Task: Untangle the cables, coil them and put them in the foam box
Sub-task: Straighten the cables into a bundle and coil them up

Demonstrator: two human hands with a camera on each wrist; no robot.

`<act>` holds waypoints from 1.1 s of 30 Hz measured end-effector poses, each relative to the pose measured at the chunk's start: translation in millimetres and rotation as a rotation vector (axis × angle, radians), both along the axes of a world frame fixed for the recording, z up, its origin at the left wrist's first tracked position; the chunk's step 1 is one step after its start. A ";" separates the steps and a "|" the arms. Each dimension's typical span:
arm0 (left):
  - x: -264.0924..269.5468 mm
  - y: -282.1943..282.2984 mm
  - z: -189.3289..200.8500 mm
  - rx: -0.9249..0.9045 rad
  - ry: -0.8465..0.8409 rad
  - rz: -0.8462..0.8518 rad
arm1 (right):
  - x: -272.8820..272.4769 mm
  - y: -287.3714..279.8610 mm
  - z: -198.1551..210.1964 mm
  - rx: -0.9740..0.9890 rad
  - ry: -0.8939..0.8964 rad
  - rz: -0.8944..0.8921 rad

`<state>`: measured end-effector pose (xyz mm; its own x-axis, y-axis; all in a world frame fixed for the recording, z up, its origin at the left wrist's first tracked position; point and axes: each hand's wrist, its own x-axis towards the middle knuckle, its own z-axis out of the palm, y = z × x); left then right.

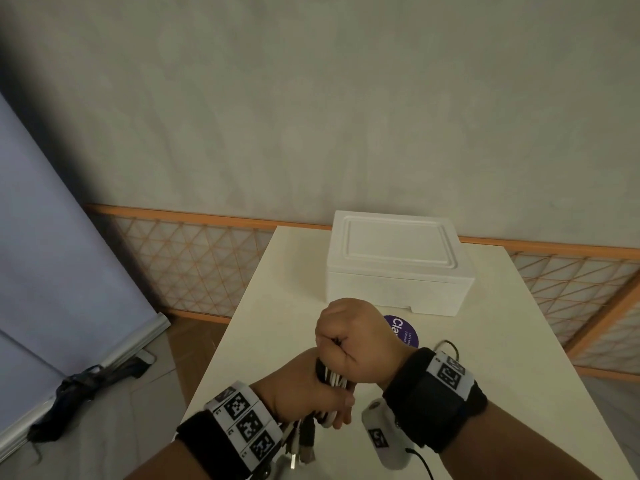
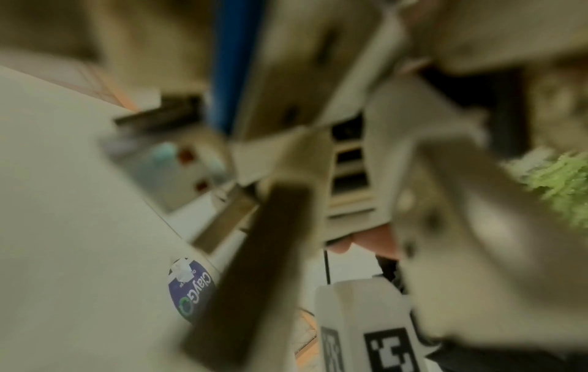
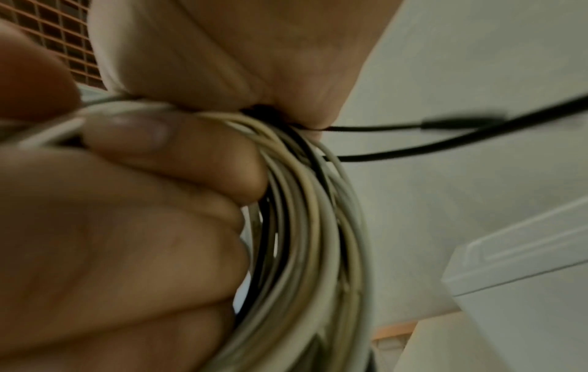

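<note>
Over the near part of the cream table (image 1: 270, 306), both hands hold one coiled bundle of white and black cables (image 1: 333, 377). My right hand (image 1: 349, 337) grips the top of the coil in a fist. My left hand (image 1: 311, 386) grips its lower part. Several plug ends (image 1: 304, 441) hang below the left hand. In the right wrist view the fingers (image 3: 143, 201) are curled round the cable loops (image 3: 302, 226), and thin black strands (image 3: 445, 125) trail off to the right. The left wrist view is blurred, with plugs (image 2: 254, 264) close to the lens. The white foam box (image 1: 398, 261) stands behind with its lid on.
A round purple sticker (image 1: 403, 332) lies on the table between the hands and the box. A black cable loop (image 1: 450, 346) shows behind my right wrist. An orange lattice panel (image 1: 194, 265) runs along the wall. The floor lies left of the table edge.
</note>
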<state>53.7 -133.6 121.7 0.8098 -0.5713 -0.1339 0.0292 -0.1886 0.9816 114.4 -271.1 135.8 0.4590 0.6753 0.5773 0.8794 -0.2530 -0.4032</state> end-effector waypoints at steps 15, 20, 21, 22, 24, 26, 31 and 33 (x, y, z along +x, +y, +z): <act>27.3 32.0 -27.1 -0.562 0.154 -0.015 | 19.2 -44.3 -23.1 -0.039 0.729 -0.295; 26.9 23.0 -27.9 -0.575 0.141 -0.071 | 19.2 -39.8 -28.0 -0.032 0.694 -0.348; 26.6 21.2 -26.1 -0.583 0.135 -0.084 | 20.6 -38.5 -29.7 -0.017 0.689 -0.375; 26.8 20.1 -23.9 -0.599 0.125 -0.099 | 22.4 -38.5 -32.3 -0.010 0.662 -0.407; 28.3 20.1 -19.6 -0.641 0.098 -0.122 | 26.3 -37.6 -37.4 -0.055 0.578 -0.458; 30.5 21.1 -16.1 -0.671 0.090 -0.074 | 24.9 -34.9 -43.6 -0.145 0.555 -0.468; 37.0 23.3 -13.3 -0.748 0.091 0.194 | -1.8 -17.3 -56.8 -0.423 0.416 -0.389; 38.4 20.2 -15.0 -0.757 0.135 0.341 | -12.9 -9.1 -57.8 -0.493 0.354 -0.367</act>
<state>92.1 -113.4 106.7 0.9588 -0.2728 0.0786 0.0918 0.5599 0.8235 101.5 -280.2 77.9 0.8104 0.5855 0.0185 0.5399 -0.7343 -0.4114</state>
